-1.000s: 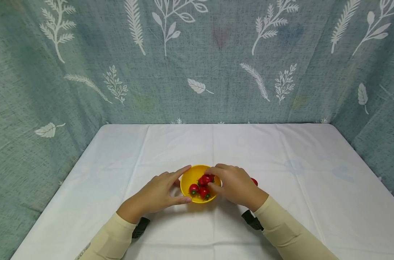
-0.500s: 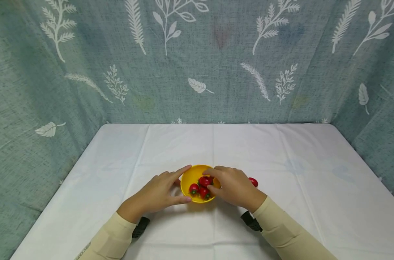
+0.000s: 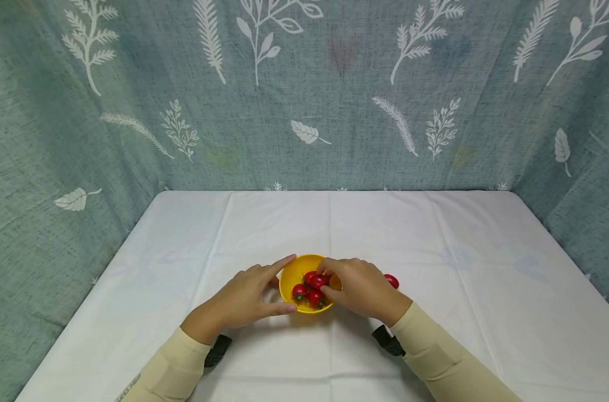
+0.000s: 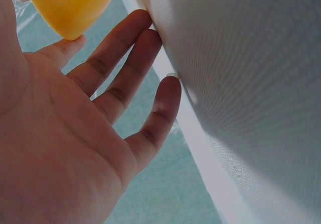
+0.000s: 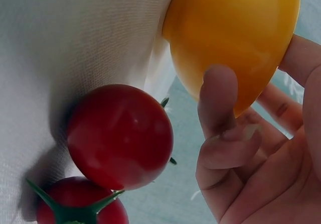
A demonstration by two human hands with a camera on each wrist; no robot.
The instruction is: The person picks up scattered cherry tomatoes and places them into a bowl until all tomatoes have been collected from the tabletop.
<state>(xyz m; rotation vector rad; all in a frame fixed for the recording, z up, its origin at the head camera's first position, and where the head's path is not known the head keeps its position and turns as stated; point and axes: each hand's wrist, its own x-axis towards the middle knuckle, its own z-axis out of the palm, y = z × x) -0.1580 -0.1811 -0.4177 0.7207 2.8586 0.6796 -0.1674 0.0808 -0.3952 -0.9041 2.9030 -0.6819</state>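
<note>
A yellow bowl [image 3: 290, 271] stands on the white cloth between both hands, with several small red tomatoes [image 3: 299, 292] inside. My left hand [image 3: 244, 296] holds the bowl at its left side, thumb at the near rim and index finger at the far rim. In the left wrist view its other fingers [image 4: 125, 88] are spread beneath, off the bowl. My right hand [image 3: 365, 287] reaches over the right rim. Its thumb and index finger pinch a tomato [image 3: 319, 281] within the bowl. Its remaining fingers lie outside, beside the bowl wall [image 5: 225, 33].
To the right of the right hand, a tomato [image 3: 392, 281] lies on the cloth, partly hidden by that hand. The right wrist view shows two tomatoes there, one red tomato [image 5: 120, 136] beside another [image 5: 80, 209] with a green stem. A patterned grey-green curtain [image 3: 304, 100] surrounds the table.
The right hand's fingertips have shifted slightly among the tomatoes, and one more tomato shows behind the pinched one. More of the tomato on the cloth is visible. The left hand has stayed still.
</note>
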